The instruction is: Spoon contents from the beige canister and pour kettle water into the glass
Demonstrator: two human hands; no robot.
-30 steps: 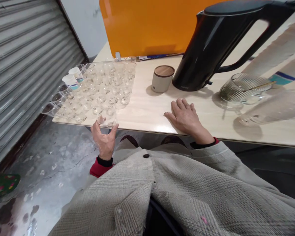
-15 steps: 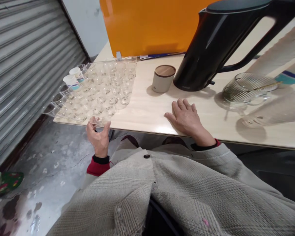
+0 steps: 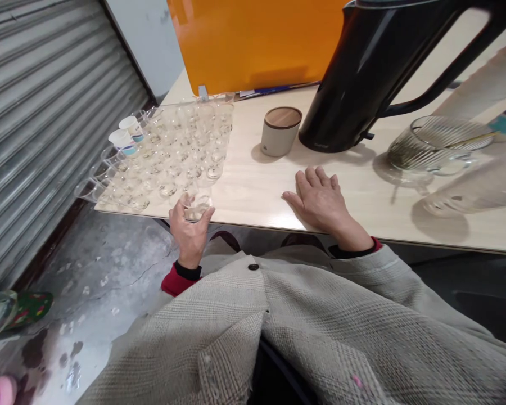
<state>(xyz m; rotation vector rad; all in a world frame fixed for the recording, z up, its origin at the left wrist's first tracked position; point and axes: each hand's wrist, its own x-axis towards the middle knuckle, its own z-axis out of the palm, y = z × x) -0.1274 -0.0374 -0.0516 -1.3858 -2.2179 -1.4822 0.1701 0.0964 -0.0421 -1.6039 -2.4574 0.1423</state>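
My left hand [image 3: 189, 232] grips a small clear plastic cup [image 3: 195, 206] at the table's near edge, thumb and fingers curled round it. Just beyond it stand several rows of the same clear cups [image 3: 177, 152] on the left part of the light wooden table [image 3: 253, 191]. Two white paper cups [image 3: 125, 134] sit at the far left of those rows. My right hand [image 3: 320, 199] lies flat on the table, palm down and fingers spread, holding nothing.
A black electric kettle [image 3: 362, 73] stands at the back right, with a small beige canister with a wooden lid [image 3: 280, 130] beside it. A ribbed glass bowl [image 3: 436, 147] and a lying clear glass [image 3: 472, 188] are at the right. An orange board [image 3: 257, 45] leans behind.
My left hand with the clear cup dipped left below the table edge, then came back right and up to the edge. My right hand has stayed flat.
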